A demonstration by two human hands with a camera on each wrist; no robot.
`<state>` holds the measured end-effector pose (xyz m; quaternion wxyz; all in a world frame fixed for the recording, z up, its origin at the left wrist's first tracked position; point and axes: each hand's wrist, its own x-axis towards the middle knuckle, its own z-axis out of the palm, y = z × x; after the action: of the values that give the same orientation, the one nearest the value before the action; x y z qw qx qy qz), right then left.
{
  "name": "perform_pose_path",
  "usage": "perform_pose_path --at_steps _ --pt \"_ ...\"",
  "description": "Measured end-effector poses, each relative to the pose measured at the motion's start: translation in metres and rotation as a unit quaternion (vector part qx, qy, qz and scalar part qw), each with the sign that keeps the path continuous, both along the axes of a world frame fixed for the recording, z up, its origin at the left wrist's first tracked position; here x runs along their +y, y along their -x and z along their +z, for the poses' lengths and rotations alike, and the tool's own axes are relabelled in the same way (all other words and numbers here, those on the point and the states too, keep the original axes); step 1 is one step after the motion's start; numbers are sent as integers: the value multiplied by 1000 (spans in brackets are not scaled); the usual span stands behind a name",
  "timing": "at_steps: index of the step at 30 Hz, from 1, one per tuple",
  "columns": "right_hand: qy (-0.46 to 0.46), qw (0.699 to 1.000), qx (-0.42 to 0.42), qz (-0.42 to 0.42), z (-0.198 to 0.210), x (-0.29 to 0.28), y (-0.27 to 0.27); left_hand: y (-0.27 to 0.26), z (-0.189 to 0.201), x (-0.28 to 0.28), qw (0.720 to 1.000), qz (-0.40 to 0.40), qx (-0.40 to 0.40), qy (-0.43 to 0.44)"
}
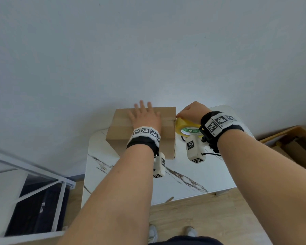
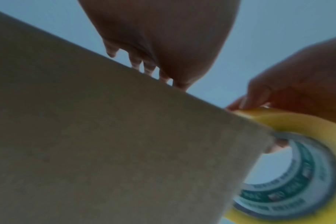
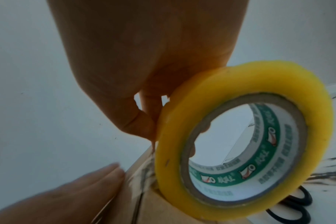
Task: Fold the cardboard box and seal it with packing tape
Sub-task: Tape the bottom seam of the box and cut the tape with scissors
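A closed brown cardboard box (image 1: 120, 131) stands on the white marble table (image 1: 193, 174), with a strip of tape along its top seam. My left hand (image 1: 145, 115) lies flat on the box top, fingers straight and spread. My right hand (image 1: 191, 110) grips a yellow roll of packing tape (image 1: 185, 128) at the box's right top edge, where the tape meets the seam. In the right wrist view the tape roll (image 3: 240, 151) fills the middle and fingers curl through its core. From the left wrist view I see the box side (image 2: 105, 144) and the tape roll (image 2: 297, 174).
Black scissors (image 3: 290, 207) lie on the table behind the roll, right of the box. A wooden crate (image 1: 293, 145) stands on the floor at the right. A white metal frame (image 1: 42, 188) is at lower left. A plain wall rises behind the table.
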<state>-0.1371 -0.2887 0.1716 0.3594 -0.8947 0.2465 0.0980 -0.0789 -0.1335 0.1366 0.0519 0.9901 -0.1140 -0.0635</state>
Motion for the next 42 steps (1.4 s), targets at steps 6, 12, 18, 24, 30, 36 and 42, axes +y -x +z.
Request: perform_pose_path --at_steps 6,12,18,24,30,36,42 --pt "-31 999 -41 11 -6 -17 12 4 -12 -26 991 -129 20 38" --pt "-115 991 -45 -43 -18 -28 22 4 -18 -25 993 -101 -4 53" --pt "-83 995 -49 -20 -31 -23 15 3 -18 -23 994 -92 2 57" --pt "-39 999 -33 -8 -56 -14 18 8 -15 -24 995 -92 13 34" --pt "-13 999 -47 -6 -70 -11 19 9 -13 -24 995 -100 22 -1" --pt "-38 993 -84 -77 -75 -26 27 12 -11 -26 998 -58 5 -5" --pt "-47 984 -92 -146 -82 -38 28 11 -10 -30 1000 15 -11 5"
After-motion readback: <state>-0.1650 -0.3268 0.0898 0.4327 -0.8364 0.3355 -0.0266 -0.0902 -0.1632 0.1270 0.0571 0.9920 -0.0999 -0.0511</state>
